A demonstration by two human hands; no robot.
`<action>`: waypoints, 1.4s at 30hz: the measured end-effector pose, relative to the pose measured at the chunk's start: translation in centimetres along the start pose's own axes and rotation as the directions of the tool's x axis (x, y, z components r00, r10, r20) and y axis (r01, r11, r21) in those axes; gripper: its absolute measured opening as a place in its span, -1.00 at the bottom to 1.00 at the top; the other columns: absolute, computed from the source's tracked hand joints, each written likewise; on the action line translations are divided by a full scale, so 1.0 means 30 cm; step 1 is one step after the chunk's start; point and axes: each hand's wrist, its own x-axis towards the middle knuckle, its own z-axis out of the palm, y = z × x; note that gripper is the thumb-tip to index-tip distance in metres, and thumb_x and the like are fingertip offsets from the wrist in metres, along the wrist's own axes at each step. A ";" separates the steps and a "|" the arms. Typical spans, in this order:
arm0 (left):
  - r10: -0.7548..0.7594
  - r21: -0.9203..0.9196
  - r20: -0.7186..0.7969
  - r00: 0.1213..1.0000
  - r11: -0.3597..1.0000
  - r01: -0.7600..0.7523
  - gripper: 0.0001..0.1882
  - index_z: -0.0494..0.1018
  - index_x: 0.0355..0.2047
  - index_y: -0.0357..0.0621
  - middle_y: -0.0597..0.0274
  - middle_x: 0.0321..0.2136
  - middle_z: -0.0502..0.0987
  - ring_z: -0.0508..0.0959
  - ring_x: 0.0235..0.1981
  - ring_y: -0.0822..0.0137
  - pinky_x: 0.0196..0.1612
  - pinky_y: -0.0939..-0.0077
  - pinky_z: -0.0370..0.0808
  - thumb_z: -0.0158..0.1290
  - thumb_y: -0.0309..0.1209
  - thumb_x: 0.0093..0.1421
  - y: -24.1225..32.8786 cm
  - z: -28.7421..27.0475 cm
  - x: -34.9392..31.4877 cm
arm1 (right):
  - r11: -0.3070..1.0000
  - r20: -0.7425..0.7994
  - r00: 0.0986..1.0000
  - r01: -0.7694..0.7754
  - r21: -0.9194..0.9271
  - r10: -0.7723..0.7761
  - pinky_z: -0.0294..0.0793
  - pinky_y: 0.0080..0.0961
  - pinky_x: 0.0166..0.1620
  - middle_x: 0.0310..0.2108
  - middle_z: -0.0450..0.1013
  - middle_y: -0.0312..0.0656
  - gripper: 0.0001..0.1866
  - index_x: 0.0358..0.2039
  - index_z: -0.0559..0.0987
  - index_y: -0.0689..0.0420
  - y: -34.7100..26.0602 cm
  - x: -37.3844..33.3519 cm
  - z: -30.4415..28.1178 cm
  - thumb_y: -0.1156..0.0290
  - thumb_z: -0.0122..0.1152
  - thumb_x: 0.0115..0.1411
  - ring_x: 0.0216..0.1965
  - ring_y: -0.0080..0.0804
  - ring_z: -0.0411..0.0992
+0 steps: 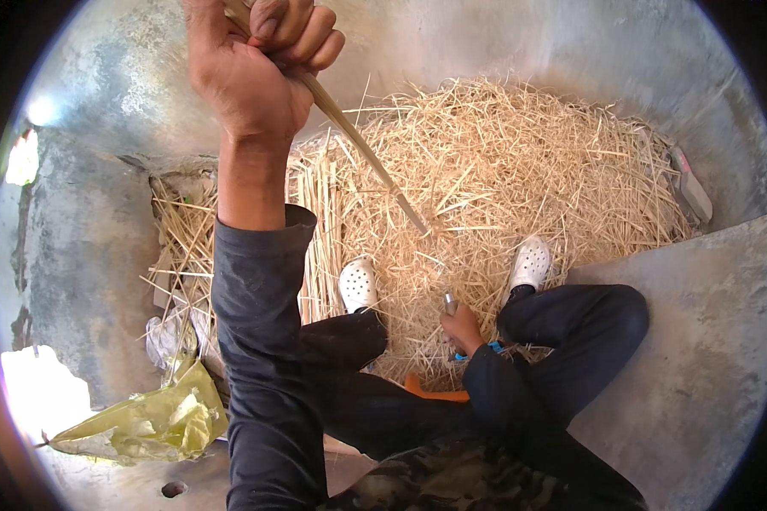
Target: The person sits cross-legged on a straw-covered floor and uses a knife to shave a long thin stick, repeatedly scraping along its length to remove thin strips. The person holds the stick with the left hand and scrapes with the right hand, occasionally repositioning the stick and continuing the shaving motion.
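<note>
My left hand [260,72] is raised at the upper left, its fingers closed around a long, thin bamboo strip [358,146]. From the fist the strip slants down to the right, and its lower end is above the pile of shavings [503,170]. Low between my knees, my right hand [462,329] is closed on a tool with a silvery metal collar [450,301]. Whatever extends beyond the collar is too faint against the shavings to make out. The tip of the strip is apart from the right hand.
Long split strips [320,221] lie left of the shavings, with looser sticks [187,247] further left. My white clogs [360,285] rest in the pile. A yellow plastic sack [158,417] lies at the lower left. Grey concrete walls [562,43] surround the space. An orange object [435,392] shows beneath my legs.
</note>
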 end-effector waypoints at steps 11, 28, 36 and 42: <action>0.079 0.009 -0.085 0.993 0.997 -0.078 -0.39 0.06 -0.75 0.10 0.53 -0.81 -0.04 -0.05 -0.77 0.55 -0.72 0.61 -0.06 -0.41 0.18 0.33 -0.019 0.021 0.025 | 0.962 -0.200 0.974 0.050 -0.268 -0.107 0.44 -0.05 -0.28 -0.40 0.48 0.15 -0.63 -0.35 0.50 0.36 0.144 0.031 0.012 0.21 0.13 0.15 -0.34 0.12 0.48; 0.178 0.175 -0.344 0.922 0.977 -0.124 -0.39 0.04 -0.77 0.15 0.56 -0.84 -0.04 -0.04 -0.82 0.55 -0.76 0.65 -0.07 -0.36 0.18 0.33 -0.024 0.000 0.014 | 0.891 -0.092 0.888 0.453 -0.005 -0.452 0.42 -0.16 -0.38 -0.59 0.43 0.11 -0.72 -0.35 0.49 0.34 -0.216 -0.214 -0.086 0.34 0.16 0.05 -0.48 0.08 0.48; 0.052 0.113 -0.209 0.976 0.993 -0.029 -0.41 0.04 -0.72 -0.03 0.42 -0.74 -0.08 -0.09 -0.66 0.45 -0.56 0.51 -0.06 -0.34 0.10 0.32 0.044 -0.099 0.023 | 0.939 0.032 0.997 0.076 -0.337 -0.069 0.46 -0.07 -0.35 -0.59 0.45 0.04 -0.74 -0.30 0.45 0.38 0.203 0.033 -0.027 0.46 0.09 0.03 -0.53 0.01 0.48; 0.018 -0.133 -0.088 0.996 0.991 -0.029 -0.45 0.05 -0.73 0.01 0.44 -0.76 -0.05 -0.06 -0.71 0.47 -0.61 0.55 -0.05 -0.33 0.04 0.32 0.029 -0.171 0.043 | 0.736 0.498 0.834 -0.488 0.469 0.236 0.37 -0.25 -0.61 -0.69 0.34 -0.16 -0.86 -0.43 0.42 0.26 0.098 0.047 -0.074 0.45 0.11 0.06 -0.73 -0.35 0.37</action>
